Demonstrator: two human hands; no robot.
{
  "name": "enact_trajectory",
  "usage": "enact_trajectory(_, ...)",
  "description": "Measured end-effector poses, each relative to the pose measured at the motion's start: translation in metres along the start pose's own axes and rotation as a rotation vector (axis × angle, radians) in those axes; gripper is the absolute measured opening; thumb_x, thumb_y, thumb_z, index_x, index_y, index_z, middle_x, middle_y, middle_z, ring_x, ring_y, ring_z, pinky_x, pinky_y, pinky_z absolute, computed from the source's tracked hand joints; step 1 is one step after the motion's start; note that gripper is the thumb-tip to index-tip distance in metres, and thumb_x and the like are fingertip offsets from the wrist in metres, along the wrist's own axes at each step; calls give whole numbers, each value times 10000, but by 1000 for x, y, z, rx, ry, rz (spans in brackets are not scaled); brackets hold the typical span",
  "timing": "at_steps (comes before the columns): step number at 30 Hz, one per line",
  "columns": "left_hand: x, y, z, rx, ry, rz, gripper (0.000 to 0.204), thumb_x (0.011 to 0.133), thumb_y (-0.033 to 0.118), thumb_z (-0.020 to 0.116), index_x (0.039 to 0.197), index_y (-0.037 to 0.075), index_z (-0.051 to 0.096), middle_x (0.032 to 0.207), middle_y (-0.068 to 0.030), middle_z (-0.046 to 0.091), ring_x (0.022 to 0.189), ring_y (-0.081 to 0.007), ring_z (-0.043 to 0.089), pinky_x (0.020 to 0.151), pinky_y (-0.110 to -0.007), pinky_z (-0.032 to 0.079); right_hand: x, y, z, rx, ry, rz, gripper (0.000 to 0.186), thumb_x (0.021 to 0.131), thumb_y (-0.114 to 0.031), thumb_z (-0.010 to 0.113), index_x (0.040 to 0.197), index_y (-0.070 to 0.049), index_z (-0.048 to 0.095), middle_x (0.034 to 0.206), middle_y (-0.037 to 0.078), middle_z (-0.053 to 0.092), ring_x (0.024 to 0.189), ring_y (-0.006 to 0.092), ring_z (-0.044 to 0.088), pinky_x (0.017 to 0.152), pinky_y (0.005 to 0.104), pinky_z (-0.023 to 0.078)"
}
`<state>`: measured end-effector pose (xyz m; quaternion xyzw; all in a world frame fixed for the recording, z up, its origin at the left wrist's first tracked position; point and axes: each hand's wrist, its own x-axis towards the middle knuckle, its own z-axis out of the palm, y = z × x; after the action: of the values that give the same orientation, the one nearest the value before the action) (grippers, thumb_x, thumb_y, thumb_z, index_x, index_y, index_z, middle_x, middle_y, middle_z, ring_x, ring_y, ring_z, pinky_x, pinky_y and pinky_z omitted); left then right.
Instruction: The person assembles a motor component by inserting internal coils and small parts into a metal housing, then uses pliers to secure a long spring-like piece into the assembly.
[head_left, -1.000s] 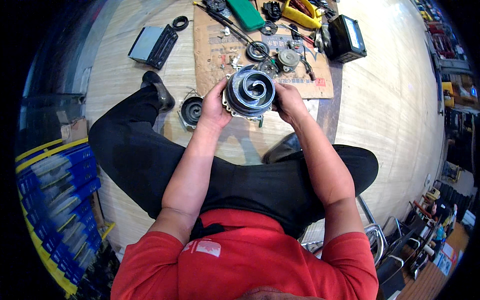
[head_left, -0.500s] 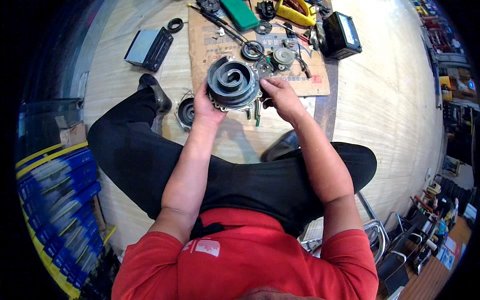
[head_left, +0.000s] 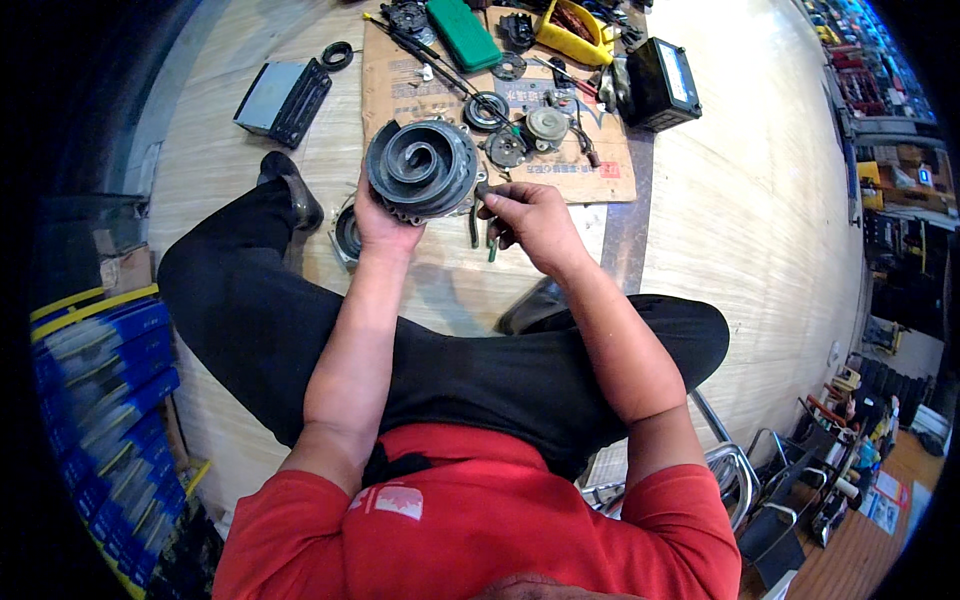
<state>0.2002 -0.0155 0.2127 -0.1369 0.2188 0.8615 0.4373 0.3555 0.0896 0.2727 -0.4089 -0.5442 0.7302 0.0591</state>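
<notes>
My left hand [head_left: 387,228] grips a dark grey metal compressor scroll [head_left: 424,172] from its left and underside. The spiral wall of the scroll faces up, and small lugs stick out along its lower rim. Close by its right edge is my right hand [head_left: 537,224], with the fingers curled and the thumb against the index finger. I cannot make out what the dark fingertips hold, or whether they touch the rim. A second round part [head_left: 347,238] with a dark ringed inside lies on the floor beyond my left wrist.
A cardboard sheet [head_left: 600,182] carries a pulley [head_left: 486,111], a round clutch-like part [head_left: 547,125], a green case [head_left: 465,35] and a yellow container [head_left: 573,38]. A black battery [head_left: 663,85] stands to its right. On the left lie a car stereo unit [head_left: 283,102] and a black ring [head_left: 337,55].
The scroll and my left hand have shifted left and slightly nearer in the picture, as the whole view has shifted too. My right hand's fingers have curled in more.
</notes>
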Motion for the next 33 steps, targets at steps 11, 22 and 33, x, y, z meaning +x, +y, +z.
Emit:
enact_trajectory(11,5,-1,-10,15,-41,11,534,988,454,346,1336,82,510,1335,-127,548,1236,-303,510,1069,-470,391,-2,8,4,346,-43,104,197,938,-110,586,1053,50,600,850,104,668,565,129,591,458,240,479)
enact_trajectory(22,8,-1,-18,22,-69,11,455,961,346,389,1244,36,565,1254,-140,599,1161,-300,567,1015,-455,451,-2,6,4,432,-64,92,195,935,-115,592,1053,40,595,862,111,662,582,130,597,447,237,472)
enact_trajectory(33,7,-4,-20,74,-84,-7,459,972,342,377,1254,30,560,1262,-139,598,1169,-296,563,1014,-446,450,6,14,-1,409,29,61,154,908,-124,622,925,28,604,744,88,644,530,140,586,436,257,460)
